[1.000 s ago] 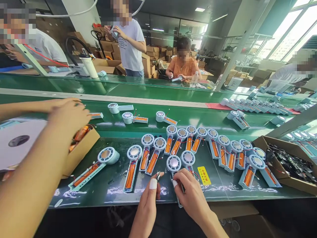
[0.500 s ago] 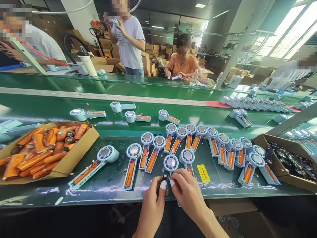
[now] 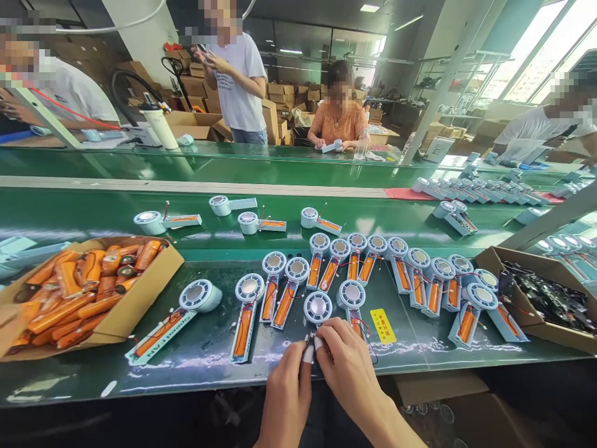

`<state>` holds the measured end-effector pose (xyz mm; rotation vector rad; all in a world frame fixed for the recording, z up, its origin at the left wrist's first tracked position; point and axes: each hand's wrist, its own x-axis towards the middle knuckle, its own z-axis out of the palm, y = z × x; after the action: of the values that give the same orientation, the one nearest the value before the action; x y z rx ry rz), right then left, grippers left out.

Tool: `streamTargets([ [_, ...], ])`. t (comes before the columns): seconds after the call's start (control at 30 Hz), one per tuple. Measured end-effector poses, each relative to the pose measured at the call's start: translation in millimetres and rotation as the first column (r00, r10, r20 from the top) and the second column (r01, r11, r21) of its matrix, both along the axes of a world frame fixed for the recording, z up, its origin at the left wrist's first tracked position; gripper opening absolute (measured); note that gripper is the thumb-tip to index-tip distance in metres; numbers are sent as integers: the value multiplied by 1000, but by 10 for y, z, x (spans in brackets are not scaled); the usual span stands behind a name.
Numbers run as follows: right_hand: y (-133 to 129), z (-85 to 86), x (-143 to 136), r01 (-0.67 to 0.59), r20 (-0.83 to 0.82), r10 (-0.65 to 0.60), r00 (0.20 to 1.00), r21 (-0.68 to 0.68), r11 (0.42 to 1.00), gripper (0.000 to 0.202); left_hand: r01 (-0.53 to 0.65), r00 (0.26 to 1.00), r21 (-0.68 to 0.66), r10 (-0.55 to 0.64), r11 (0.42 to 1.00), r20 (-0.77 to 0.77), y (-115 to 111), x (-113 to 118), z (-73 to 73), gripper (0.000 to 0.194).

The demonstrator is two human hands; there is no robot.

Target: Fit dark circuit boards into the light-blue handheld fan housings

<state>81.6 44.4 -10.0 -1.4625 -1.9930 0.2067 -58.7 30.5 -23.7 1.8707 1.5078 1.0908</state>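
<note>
My left hand (image 3: 290, 381) is closed, pinching a small black part that shows only as a dark edge at the fingertips. My right hand (image 3: 346, 358) is closed too, its thumb and fingers pressed together against the left fingertips; what they grip is hidden. White covers sit on the thumb tips. Just beyond both hands lies a light-blue handheld fan (image 3: 318, 307) with a round silver centre, its handle covered by my hands. Beside my right hand rests another fan (image 3: 351, 294), with an orange battery and thin wires in its open handle.
A carton of orange-wrapped batteries (image 3: 153, 298) stands left, a carton of small black parts (image 3: 494, 264) right. Several open fans surround my hands, and a yellow card (image 3: 383, 326) lies right. More fans lie on the green belt (image 3: 209, 239). Several co-workers are across the line.
My fingertips have come closer together, and the black part is now more covered. Across the line, the standing person has lowered their hands slightly. The view has shifted a little.
</note>
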Motion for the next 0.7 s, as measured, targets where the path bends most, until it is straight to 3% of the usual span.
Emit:
streamTargets([
  [0.13, 18, -21, 16, -21, -47, 21, 999, -7, 1000, 16, -9, 1000, -95, 12, 995, 29, 5, 29, 10, 22],
  [0.27, 19, -17, 31, -31, -14, 31, 999, 2, 1000, 20, -21, 1000, -8, 21, 1000, 15, 1, 31, -16, 21],
  [0.33, 29, -4, 58, -65, -54, 64, 996, -19, 998, 20, 24, 1000, 25, -24, 999, 2, 21, -18, -18, 22],
  [0.5, 85, 35, 155, -129, -221, 104, 970, -101, 987, 18, 186, 982, -64, -187, 980, 2, 137, -189, 77, 29],
  [0.7, 89, 89, 241, -212, -177, 187, 966, -136, 968, 30, 284, 959, -113, -285, 952, 11, 230, -254, 182, 31],
])
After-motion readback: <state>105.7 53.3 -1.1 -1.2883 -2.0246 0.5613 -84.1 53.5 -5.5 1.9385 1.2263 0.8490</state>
